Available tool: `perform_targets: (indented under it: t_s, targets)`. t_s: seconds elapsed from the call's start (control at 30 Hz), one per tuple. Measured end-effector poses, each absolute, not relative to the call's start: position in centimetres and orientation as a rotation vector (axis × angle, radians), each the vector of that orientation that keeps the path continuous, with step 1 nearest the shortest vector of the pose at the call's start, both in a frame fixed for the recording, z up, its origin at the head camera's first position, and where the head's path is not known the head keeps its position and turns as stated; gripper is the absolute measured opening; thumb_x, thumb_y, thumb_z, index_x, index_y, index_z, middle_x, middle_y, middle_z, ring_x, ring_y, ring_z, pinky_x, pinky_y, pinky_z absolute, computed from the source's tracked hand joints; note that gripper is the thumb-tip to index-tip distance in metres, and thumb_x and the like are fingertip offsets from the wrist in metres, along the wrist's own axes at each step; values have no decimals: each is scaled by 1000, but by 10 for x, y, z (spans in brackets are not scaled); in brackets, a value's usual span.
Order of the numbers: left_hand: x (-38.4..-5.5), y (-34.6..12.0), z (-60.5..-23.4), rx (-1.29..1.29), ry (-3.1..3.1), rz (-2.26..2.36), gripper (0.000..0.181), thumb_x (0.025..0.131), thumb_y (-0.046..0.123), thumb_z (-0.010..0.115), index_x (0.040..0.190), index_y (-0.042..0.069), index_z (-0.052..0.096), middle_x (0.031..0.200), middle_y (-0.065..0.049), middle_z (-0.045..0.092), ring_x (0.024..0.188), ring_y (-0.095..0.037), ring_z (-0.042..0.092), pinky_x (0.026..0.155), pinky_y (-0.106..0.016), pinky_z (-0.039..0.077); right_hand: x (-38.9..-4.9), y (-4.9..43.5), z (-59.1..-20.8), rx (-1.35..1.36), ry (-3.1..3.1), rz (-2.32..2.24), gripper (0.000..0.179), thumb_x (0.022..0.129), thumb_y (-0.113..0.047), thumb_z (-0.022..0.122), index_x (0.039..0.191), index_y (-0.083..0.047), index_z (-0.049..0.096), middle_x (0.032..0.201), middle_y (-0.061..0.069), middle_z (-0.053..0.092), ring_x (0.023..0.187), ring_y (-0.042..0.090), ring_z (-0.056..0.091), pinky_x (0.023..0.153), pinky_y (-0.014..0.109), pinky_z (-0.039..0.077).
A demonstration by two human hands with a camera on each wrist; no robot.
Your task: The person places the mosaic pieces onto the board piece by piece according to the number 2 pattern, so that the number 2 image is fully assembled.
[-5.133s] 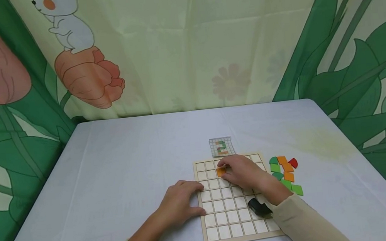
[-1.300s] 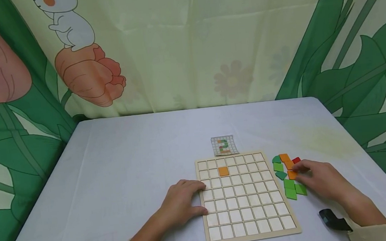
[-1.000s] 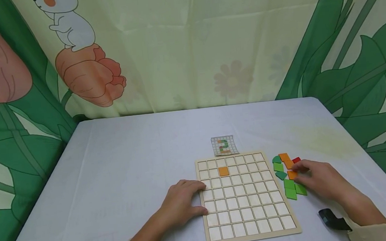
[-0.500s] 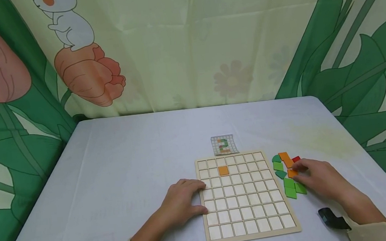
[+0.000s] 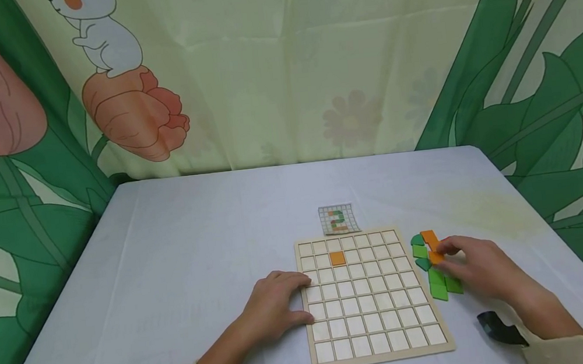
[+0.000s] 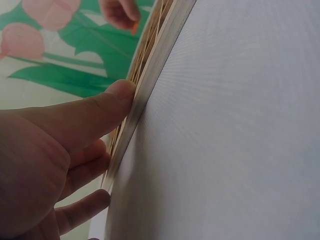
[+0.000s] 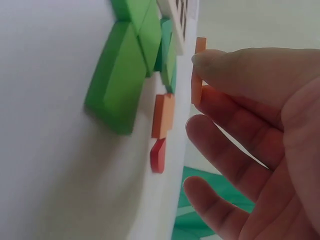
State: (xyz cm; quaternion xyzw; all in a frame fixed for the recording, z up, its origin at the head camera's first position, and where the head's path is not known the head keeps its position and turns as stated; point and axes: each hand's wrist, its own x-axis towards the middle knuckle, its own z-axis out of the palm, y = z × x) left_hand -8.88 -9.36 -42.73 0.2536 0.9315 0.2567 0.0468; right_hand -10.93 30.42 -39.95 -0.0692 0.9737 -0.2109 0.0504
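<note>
My right hand (image 5: 481,266) pinches an orange square tile (image 7: 198,75) between thumb and fingers, raised off the table in the right wrist view. Below it lie several loose tiles: green ones (image 5: 438,292), another orange one (image 5: 428,238) and a red one (image 7: 158,156), which the hand hides in the head view. A wooden grid board (image 5: 382,359) lies flat to their left, with one orange tile (image 5: 337,258) in a cell of its second row. Along the board's left edge, my left hand (image 5: 271,304) rests with thumb and fingertips touching the rim, fingers fairly straight.
Just beyond the board's far edge lies a small gridded card (image 5: 339,218) printed with a coloured figure. A white cloth covers the table (image 5: 212,230). Behind it hangs a curtain (image 5: 342,54) with flowers and a rabbit.
An orange tile was set into the board's second row, and my right hand went to the loose tiles. It now lifts another orange tile, shifting slightly left. My left hand stays put.
</note>
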Motion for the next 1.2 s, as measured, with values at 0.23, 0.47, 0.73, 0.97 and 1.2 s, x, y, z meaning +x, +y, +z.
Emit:
perform_targets:
  t_s: [0.23, 0.47, 0.73, 0.97, 1.2]
  targets:
    - [-88, -94, -428, 784, 2851, 784, 59, 74, 35, 88, 124, 14, 66, 128, 3, 64, 117, -21, 54, 93, -47, 44, -115, 291, -393, -285, 2984, -700, 28, 89, -17, 75, 111, -1, 69, 104, 13, 69, 95, 34, 60, 82, 55, 52]
    - [-89, -94, -429, 784, 2846, 799, 59, 75, 36, 88, 125, 14, 66, 129, 3, 64, 117, -21, 55, 94, -47, 44, -121, 278, -390, -374, 2999, -742, 24, 89, -14, 76, 110, -4, 70, 108, 14, 70, 96, 34, 63, 85, 57, 51]
    - [-89, -94, -428, 792, 2848, 792, 59, 75, 36, 88, 125, 14, 66, 128, 3, 64, 118, -21, 55, 95, -48, 44, -128, 261, -388, -446, 2985, -748, 28, 90, -14, 74, 113, 0, 70, 107, 12, 70, 101, 35, 62, 90, 58, 48]
    - [-90, -94, -428, 792, 2849, 782, 59, 76, 37, 88, 125, 14, 66, 129, 2, 64, 118, -22, 55, 95, -48, 44, -132, 246, -387, -483, 2973, -775, 27, 90, -18, 75, 113, -3, 71, 108, 9, 70, 101, 34, 62, 89, 55, 50]
    - [-89, -94, -428, 795, 2851, 787, 58, 75, 37, 88, 125, 14, 66, 128, 3, 64, 118, -22, 55, 95, -47, 44, -140, 232, -387, -497, 2938, -766, 28, 91, -19, 75, 114, -5, 71, 107, 7, 70, 104, 33, 62, 91, 54, 48]
